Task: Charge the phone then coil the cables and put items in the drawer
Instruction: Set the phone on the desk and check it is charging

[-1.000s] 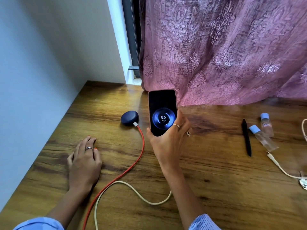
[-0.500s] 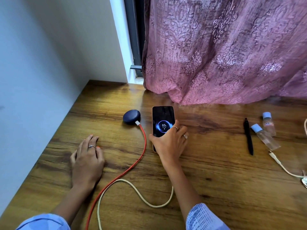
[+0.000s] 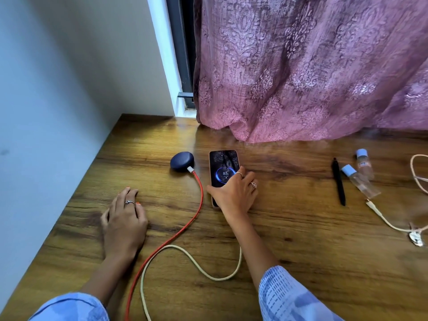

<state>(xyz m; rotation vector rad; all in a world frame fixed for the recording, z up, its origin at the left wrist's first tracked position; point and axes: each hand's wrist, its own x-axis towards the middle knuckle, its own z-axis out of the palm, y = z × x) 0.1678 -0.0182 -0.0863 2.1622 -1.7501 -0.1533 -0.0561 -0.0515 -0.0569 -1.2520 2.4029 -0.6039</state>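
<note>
The phone (image 3: 223, 166) lies flat on the wooden table (image 3: 301, 239), screen up, showing a blue ring and 83%. My right hand (image 3: 234, 195) rests over its lower half, fingers around its edges. A cream cable (image 3: 192, 253) loops on the table and runs under my right wrist toward the phone's bottom end, which is hidden. A red cable (image 3: 183, 230) plugs into a dark blue round case (image 3: 182, 161) left of the phone. My left hand (image 3: 124, 218) lies palm down on the table, holding nothing.
At the right lie a black pen (image 3: 338, 181), two small clear bottles with blue caps (image 3: 360, 180), another cream cable (image 3: 382, 215) and a small metal item (image 3: 415, 238). A pink curtain (image 3: 312, 66) hangs over the table's back edge. A wall borders the left side.
My right hand has lowered the phone from upright in the air down flat onto the table. My left hand has stayed in place.
</note>
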